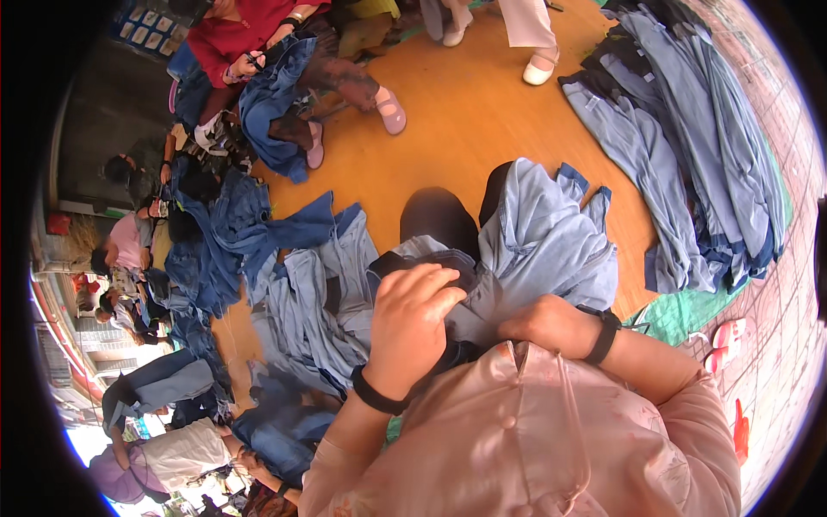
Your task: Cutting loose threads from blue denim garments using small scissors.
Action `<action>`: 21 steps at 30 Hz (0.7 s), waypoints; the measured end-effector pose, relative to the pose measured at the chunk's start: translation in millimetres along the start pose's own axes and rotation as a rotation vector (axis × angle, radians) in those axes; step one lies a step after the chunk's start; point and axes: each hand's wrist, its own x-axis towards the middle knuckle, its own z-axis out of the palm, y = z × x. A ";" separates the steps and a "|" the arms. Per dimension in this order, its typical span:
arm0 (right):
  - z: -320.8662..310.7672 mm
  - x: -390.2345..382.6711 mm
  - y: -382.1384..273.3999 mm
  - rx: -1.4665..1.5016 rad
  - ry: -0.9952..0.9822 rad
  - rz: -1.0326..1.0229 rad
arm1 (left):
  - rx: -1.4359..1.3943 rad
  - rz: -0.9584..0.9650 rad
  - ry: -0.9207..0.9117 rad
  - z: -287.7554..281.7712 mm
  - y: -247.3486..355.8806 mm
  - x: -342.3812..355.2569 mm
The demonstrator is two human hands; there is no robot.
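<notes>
Across my lap lies a pair of light blue jeans, seemingly inside out, with a dark band of cloth at the near end. My left hand is over that dark band, fingers bent and closed on its edge. Close to my body, at the right side of the same jeans, my right hand is curled into a fist. Its fingertips are turned under, so what they grip is hidden. The two hands are apart, with bunched cloth between them.
Left of my lap lies a heap of light jeans beside darker denim. Long pale jeans are piled at the far right. Across the orange-brown board, a person in red handles denim. Other people sit along the left.
</notes>
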 end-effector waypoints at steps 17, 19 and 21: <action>-3.5 -0.8 4.9 -0.042 -0.066 -0.012 | -0.144 -0.305 0.155 28.3 -47.0 7.3; -3.1 -1.1 5.5 -0.055 -0.055 -0.015 | -0.363 -0.613 0.030 23.5 -43.6 11.1; -1.8 -1.2 6.4 -0.068 -0.040 -0.010 | -0.383 -0.595 0.062 25.4 -45.0 10.2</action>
